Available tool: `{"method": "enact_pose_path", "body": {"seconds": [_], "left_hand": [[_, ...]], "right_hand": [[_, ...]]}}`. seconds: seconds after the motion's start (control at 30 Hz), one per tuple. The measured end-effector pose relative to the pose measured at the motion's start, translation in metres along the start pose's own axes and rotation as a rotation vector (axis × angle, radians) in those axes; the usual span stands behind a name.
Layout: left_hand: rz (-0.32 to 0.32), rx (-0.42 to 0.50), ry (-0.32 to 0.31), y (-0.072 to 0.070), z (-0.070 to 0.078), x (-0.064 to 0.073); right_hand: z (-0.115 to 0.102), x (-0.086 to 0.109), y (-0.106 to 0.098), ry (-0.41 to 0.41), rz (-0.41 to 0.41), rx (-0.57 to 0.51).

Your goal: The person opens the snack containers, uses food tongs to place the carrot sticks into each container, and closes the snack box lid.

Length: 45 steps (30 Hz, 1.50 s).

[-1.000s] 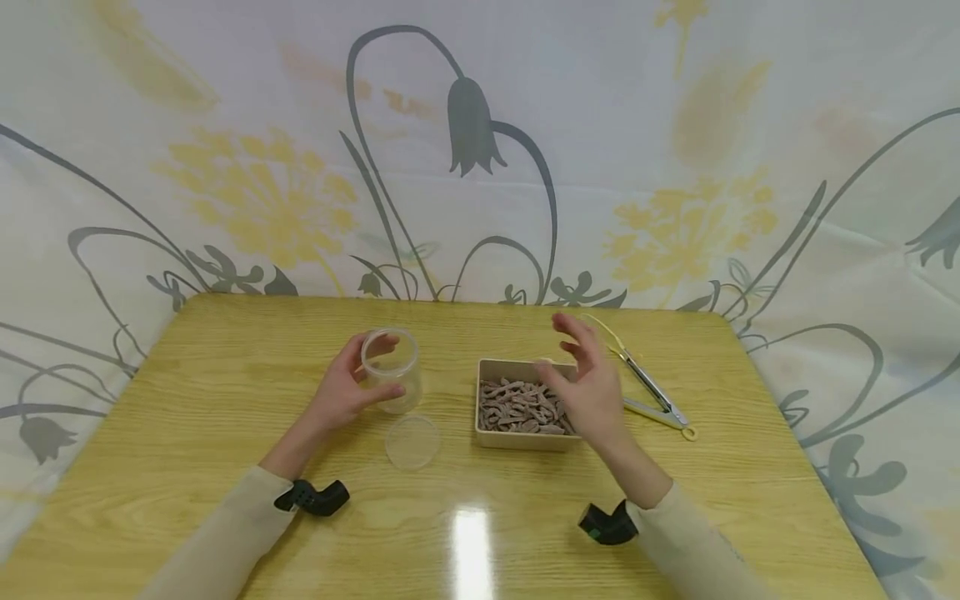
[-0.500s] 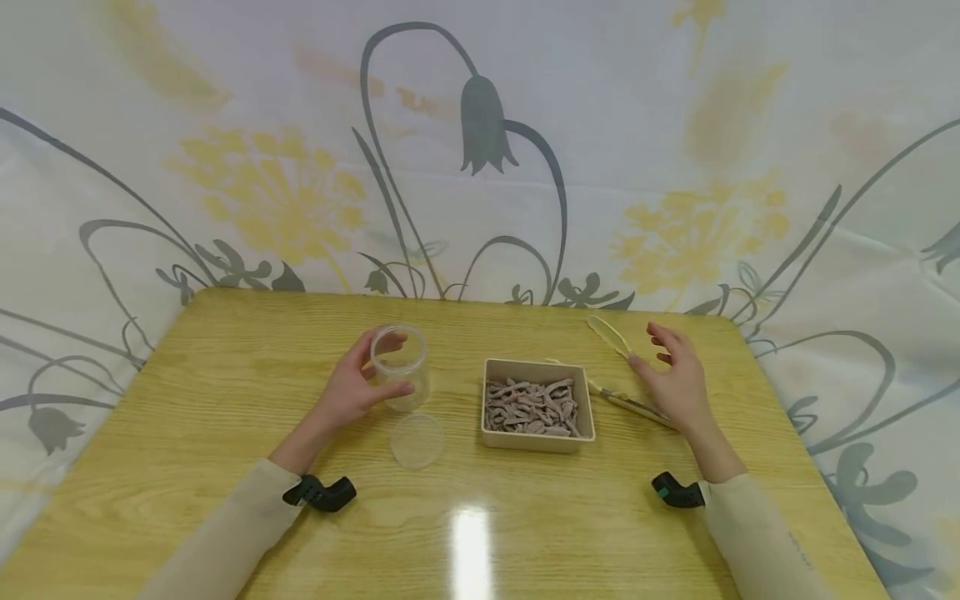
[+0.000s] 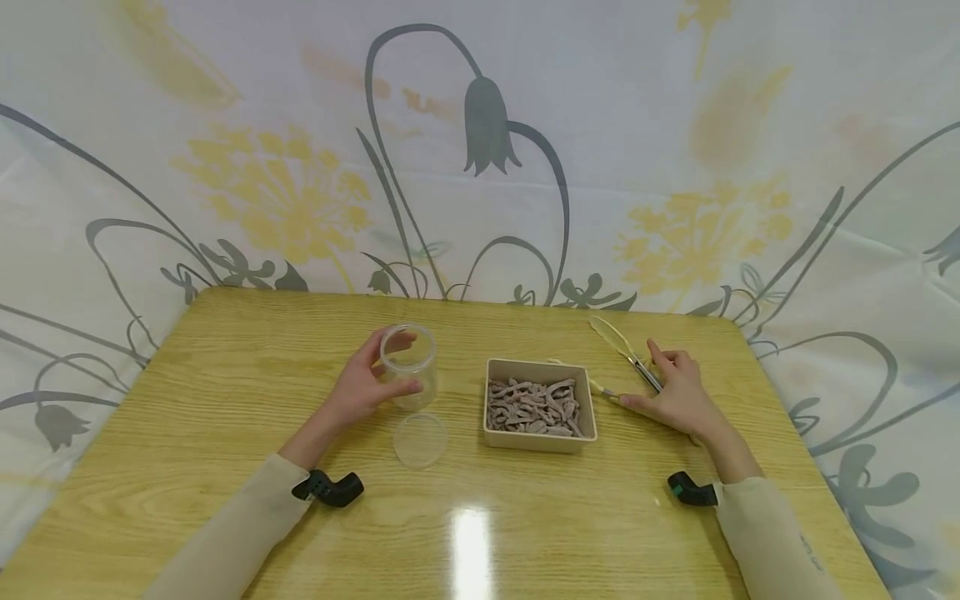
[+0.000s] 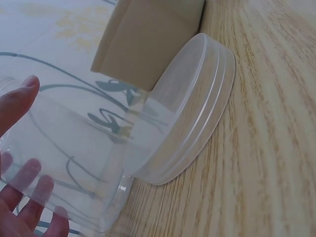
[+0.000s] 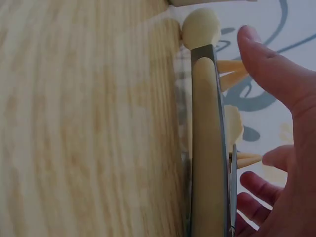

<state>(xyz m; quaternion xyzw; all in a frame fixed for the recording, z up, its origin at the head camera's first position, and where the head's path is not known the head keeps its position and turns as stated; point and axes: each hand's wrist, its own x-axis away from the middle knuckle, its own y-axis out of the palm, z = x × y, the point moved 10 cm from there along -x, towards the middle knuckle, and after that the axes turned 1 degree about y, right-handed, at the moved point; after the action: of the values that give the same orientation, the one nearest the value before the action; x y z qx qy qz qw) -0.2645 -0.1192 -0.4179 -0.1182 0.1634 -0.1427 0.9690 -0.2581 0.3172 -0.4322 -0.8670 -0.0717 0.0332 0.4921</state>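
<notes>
My left hand point(image 3: 365, 383) curves round a clear plastic jar point(image 3: 425, 377), thumb on the near side and fingers on the far side. The jar's mouth faces up, and nothing shows inside it. Just in front lies its clear round lid point(image 3: 420, 440), flat on the table; the left wrist view shows the lid point(image 4: 197, 113) close to the jar's base. My right hand point(image 3: 675, 396) hovers over metal tongs point(image 3: 647, 373) with cream-yellow ends. In the right wrist view, thumb and fingers are spread about the tongs point(image 5: 205, 128), with the thumb apart from them. The hand partly hides their hinge end.
Between the hands stands a beige rectangular box point(image 3: 536, 442) holding many brownish-grey strips point(image 3: 534, 406). One tong arm lies close to its right side. All rests on a wooden table point(image 3: 300, 533) with a flower-patterned cloth point(image 3: 495, 208) behind it.
My right hand has moved right from above the box to the tongs, then lowered, its fingers spread about them. The left hand stays round the jar, with little visible shift.
</notes>
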Motion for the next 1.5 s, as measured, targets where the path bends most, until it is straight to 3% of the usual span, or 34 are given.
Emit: {"method": "enact_pose_path", "body": {"seconds": [0.5, 1.03, 1.5], "left_hand": [[-0.026, 0.004, 0.013, 0.007, -0.001, -0.008], [-0.046, -0.004, 0.027, 0.009, -0.002, -0.013], [-0.042, -0.012, 0.015, 0.009, -0.004, -0.013]], "right_hand": [[0.021, 0.001, 0.011, 0.033, 0.052, -0.075], [0.018, 0.001, 0.013, 0.065, 0.049, -0.039], [0.0, 0.007, 0.0, 0.068, 0.115, -0.016]]}}
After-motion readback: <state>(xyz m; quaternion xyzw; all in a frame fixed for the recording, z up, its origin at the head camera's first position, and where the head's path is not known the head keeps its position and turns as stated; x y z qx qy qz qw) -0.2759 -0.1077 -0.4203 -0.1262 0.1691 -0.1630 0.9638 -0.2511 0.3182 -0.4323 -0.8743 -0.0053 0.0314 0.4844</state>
